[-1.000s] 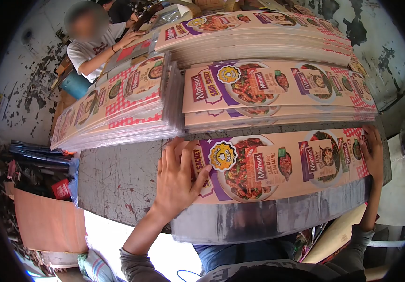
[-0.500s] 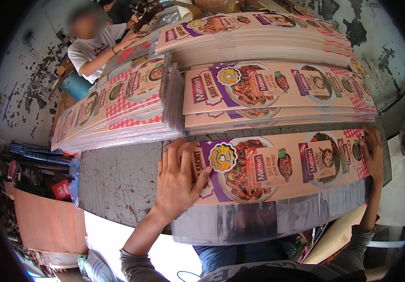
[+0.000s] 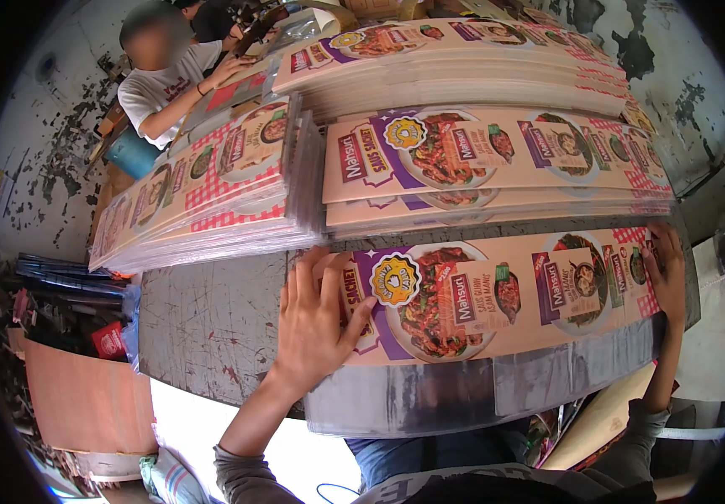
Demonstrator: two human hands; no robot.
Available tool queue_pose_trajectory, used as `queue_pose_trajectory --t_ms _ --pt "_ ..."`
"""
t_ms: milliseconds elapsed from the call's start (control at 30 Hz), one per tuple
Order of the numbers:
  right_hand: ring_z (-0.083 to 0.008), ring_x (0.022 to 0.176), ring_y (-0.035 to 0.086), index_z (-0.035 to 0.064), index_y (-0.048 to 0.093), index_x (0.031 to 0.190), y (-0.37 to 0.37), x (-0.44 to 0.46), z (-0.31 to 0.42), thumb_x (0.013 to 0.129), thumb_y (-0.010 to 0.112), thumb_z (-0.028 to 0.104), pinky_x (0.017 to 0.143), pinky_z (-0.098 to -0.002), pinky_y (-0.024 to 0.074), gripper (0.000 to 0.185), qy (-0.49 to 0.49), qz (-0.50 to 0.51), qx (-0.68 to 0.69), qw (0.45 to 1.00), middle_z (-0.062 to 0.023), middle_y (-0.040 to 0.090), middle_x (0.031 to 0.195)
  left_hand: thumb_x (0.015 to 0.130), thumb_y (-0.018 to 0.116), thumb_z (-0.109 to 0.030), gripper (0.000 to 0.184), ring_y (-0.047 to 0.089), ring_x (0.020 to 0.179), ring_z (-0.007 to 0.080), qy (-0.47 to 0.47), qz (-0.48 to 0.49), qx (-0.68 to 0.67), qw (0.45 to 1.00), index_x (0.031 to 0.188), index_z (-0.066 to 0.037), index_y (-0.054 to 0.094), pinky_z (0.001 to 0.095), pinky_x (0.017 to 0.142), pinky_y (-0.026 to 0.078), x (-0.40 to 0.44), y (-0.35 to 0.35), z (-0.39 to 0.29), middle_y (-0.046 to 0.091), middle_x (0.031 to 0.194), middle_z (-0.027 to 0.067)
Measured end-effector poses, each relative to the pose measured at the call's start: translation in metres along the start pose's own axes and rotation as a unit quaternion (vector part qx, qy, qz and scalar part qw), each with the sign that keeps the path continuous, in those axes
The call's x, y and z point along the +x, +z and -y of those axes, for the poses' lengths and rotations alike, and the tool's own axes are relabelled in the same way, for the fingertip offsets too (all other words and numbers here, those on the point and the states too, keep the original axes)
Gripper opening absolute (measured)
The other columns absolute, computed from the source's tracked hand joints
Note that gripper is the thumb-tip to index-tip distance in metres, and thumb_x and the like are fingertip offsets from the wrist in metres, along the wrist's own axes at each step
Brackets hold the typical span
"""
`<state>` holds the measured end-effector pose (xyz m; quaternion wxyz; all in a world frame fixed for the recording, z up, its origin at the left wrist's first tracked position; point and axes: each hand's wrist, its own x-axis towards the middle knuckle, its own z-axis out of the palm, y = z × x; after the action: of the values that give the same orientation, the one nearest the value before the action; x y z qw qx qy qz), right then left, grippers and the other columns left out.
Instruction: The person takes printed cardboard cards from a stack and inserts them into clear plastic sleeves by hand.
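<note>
A long printed cardboard strip [image 3: 429, 336] with food pictures and "Mahsuri" lettering lies on the table in front of me. A clear plastic sleeve [image 3: 413, 399] extends from under its near edge. My left hand [image 3: 312, 319] rests over the strip's left end, fingers stretched out and thumb apart on the print. At the opposite end, my right hand [image 3: 667, 265] touches the right edge with extended fingers, its thumb side over the checked border. Neither hand is closed around the strip. The undersides of both hands are hidden.
Beyond the strip stands a stack of similar sleeved strips [image 3: 497, 160], with a taller stack [image 3: 463, 84] behind it. Another stack [image 3: 203, 193] lies angled at the left on the scratched grey table [image 3: 203, 328]. A person [image 3: 160, 92] works at the far left.
The view has shifted very slightly. Both hands stay at the ends of the strip, and nothing has been picked up or let go.
</note>
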<state>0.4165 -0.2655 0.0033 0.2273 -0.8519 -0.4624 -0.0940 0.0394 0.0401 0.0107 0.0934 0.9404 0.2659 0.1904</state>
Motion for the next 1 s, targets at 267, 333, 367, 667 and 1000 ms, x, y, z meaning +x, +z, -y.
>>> queue_pose_trajectory --t_ms 267,333,367,667,1000 --pt "-0.0341 0.105 0.052 -0.0035 0.051 0.113 -0.0001 0.001 0.0018 0.087 0.051 0.013 0.09 -0.0353 0.0392 0.031 -0.004 -0.006 -0.007 1.0 -0.0177 0.051 0.115 0.081 0.063 -0.027 0.051 0.047 0.108 0.0384 0.009 -0.002 0.016 1.0 0.12 -0.001 0.045 0.0453 0.089 0.038 0.0005 0.0002 0.0011 0.044 0.118 0.0224" --pt "-0.0339 0.105 0.053 -0.0035 0.051 0.113 -0.0002 0.0015 0.0016 0.087 0.051 0.013 0.09 -0.0352 0.0393 0.03 -0.009 -0.006 -0.012 1.0 -0.0176 0.051 0.115 0.08 0.065 -0.031 0.054 0.049 0.104 0.0365 0.02 -0.013 0.034 0.999 0.12 0.0 0.046 0.0438 0.086 0.04 0.0003 0.001 0.0019 0.045 0.116 0.0215" --pt "-0.0335 0.105 0.053 -0.0035 0.051 0.113 -0.0005 0.0018 0.0019 0.087 0.051 0.013 0.09 -0.035 0.0393 0.03 -0.01 -0.004 -0.011 1.0 -0.0175 0.051 0.115 0.08 0.065 -0.031 0.054 0.049 0.104 0.0365 0.02 -0.012 0.035 0.999 0.12 0.0 0.046 0.0438 0.086 0.041 0.0002 0.001 0.0019 0.045 0.116 0.0216" --pt "-0.0327 0.105 0.053 -0.0038 0.051 0.112 0.0001 0.0014 0.0032 0.087 0.052 0.012 0.09 -0.0346 0.0394 0.03 -0.006 -0.008 -0.003 1.0 -0.0173 0.051 0.114 0.082 0.061 -0.025 0.049 0.046 0.109 0.0399 0.005 0.003 0.01 1.0 0.121 -0.002 0.043 0.0473 0.091 0.038 -0.0002 0.0003 0.0011 0.043 0.118 0.0236" --pt "-0.0342 0.105 0.052 -0.0041 0.051 0.112 -0.0001 0.0012 0.0027 0.087 0.051 0.013 0.091 -0.0354 0.0386 0.031 -0.001 -0.004 -0.001 1.0 -0.0181 0.051 0.114 0.081 0.061 -0.025 0.049 0.046 0.109 0.04 0.006 0.002 0.008 1.0 0.121 -0.001 0.043 0.0471 0.091 0.038 0.0002 0.0005 0.0008 0.044 0.118 0.0239"
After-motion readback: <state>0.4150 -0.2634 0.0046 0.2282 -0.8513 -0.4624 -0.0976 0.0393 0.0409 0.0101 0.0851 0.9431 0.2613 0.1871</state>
